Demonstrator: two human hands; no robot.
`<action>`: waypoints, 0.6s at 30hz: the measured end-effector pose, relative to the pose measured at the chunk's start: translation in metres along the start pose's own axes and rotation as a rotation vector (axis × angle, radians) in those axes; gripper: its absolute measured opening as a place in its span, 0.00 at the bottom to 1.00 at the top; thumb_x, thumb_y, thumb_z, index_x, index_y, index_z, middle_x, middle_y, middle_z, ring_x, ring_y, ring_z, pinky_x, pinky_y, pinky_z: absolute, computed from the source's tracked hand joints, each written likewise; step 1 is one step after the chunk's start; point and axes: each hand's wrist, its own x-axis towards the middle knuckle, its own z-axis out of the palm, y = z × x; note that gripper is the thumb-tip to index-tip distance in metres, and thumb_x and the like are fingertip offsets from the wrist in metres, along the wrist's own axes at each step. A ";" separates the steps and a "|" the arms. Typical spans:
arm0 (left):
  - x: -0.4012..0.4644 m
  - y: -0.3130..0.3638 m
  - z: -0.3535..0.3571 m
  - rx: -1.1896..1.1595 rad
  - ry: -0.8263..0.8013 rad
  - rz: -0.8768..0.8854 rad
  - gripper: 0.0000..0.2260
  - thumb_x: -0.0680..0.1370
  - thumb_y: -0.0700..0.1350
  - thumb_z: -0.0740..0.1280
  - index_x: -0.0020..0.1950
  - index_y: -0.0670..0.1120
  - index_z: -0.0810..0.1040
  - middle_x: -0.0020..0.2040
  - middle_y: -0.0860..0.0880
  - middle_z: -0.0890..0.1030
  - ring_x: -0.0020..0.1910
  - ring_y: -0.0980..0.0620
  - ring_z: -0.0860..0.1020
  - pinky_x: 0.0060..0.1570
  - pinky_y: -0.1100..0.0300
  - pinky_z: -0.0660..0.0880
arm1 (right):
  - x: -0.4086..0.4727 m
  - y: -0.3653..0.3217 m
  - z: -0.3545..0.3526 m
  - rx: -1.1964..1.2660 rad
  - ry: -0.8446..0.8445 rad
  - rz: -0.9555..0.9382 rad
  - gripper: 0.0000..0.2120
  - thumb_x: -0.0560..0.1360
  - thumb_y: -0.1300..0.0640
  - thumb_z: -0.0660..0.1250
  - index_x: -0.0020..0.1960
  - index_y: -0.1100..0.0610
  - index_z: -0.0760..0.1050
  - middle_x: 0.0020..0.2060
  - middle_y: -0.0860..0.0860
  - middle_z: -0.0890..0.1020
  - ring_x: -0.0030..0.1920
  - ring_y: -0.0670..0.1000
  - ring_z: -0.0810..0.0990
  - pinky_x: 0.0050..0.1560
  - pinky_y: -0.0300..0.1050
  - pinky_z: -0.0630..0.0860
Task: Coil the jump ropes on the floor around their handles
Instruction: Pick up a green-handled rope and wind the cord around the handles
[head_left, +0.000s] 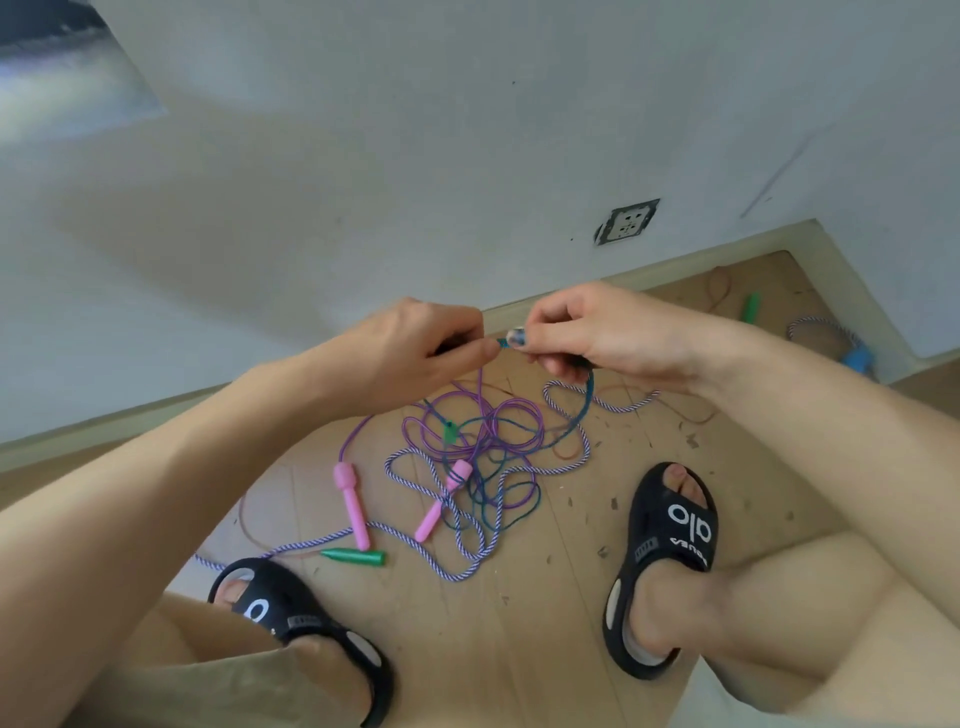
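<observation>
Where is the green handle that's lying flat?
The green handle lies on the floor, low and left, just ahead of the left sandal, beside a pink handle.

Cord (586, 400) btwn the hands was teal. Thin rope (511, 415) purple w/ pink handles (353, 506). Thick rope (470, 564) striped purple & white. Cone handle (356, 556) green. Sandals (670, 545) black w/ white lettering. Floor (519, 649) tan wood; wall (415, 130) white.

Tangled ropes (483, 467) between sandals (670, 566) — bare floor (519, 649) nearer.
</observation>
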 end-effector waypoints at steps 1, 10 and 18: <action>0.000 -0.002 0.000 0.025 -0.002 0.015 0.15 0.82 0.54 0.60 0.39 0.48 0.70 0.27 0.51 0.67 0.29 0.52 0.64 0.30 0.61 0.63 | -0.002 0.001 -0.003 -0.023 -0.015 0.011 0.10 0.79 0.57 0.67 0.39 0.58 0.77 0.29 0.49 0.77 0.30 0.47 0.74 0.33 0.37 0.72; -0.014 -0.017 0.004 0.189 -0.056 -0.038 0.17 0.81 0.56 0.61 0.36 0.48 0.66 0.27 0.51 0.68 0.30 0.52 0.67 0.31 0.59 0.62 | -0.016 0.025 -0.040 -0.920 -0.028 0.359 0.07 0.74 0.50 0.69 0.41 0.53 0.78 0.32 0.43 0.84 0.39 0.49 0.81 0.42 0.43 0.75; -0.015 0.006 0.010 -0.021 -0.002 0.009 0.16 0.82 0.51 0.62 0.35 0.48 0.68 0.27 0.52 0.65 0.29 0.52 0.61 0.29 0.63 0.62 | -0.010 0.002 0.022 -0.098 -0.179 0.010 0.09 0.78 0.54 0.68 0.58 0.54 0.78 0.50 0.52 0.86 0.55 0.51 0.83 0.61 0.42 0.74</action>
